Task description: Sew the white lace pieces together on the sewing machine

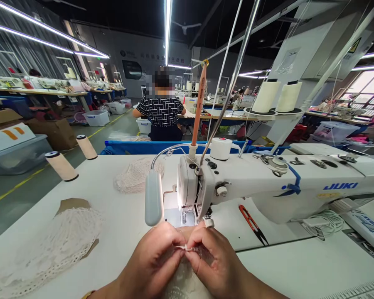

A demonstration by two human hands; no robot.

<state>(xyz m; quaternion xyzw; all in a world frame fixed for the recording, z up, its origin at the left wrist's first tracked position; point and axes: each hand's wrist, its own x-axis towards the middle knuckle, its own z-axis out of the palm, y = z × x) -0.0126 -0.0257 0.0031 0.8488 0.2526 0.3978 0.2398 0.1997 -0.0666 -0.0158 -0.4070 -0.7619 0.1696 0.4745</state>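
Beyond — clear bin (345, 132), pink contents (328, 134); hands (157, 257) pinch lace (186, 280).

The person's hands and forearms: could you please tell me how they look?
Left hand and right hand wear no gloves, and no rings show. Both forearms are bare of sleeves where visible; a yellowish band, perhaps a bracelet, edges the left one.
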